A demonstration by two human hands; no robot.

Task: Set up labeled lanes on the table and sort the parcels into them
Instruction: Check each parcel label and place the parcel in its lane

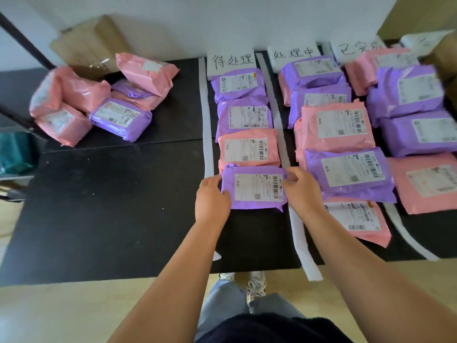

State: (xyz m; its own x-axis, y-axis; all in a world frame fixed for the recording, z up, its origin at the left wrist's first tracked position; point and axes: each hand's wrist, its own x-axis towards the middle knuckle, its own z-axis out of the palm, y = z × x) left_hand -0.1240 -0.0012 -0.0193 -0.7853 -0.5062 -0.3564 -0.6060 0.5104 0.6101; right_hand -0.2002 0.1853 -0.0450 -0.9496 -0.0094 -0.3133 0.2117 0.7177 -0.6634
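A purple parcel (254, 188) lies nearest me in the left lane on the black table (111, 206). My left hand (211, 201) grips its left edge and my right hand (300, 188) pinches its right edge. Beyond it in that lane lie a pink parcel (248, 149) and two purple ones, under a handwritten white lane label (232, 61). White strips (206, 115) mark the lane borders. The middle lane label (293, 54) and right lane label (356, 49) head two lanes packed with pink and purple parcels. A loose heap of unsorted parcels (99, 102) sits at the far left.
A cardboard box (90, 43) stands behind the heap against the wall. Another box (442, 58) shows at the far right edge. A teal object (14, 151) sits left of the table. My legs and shoes are below the table's front edge.
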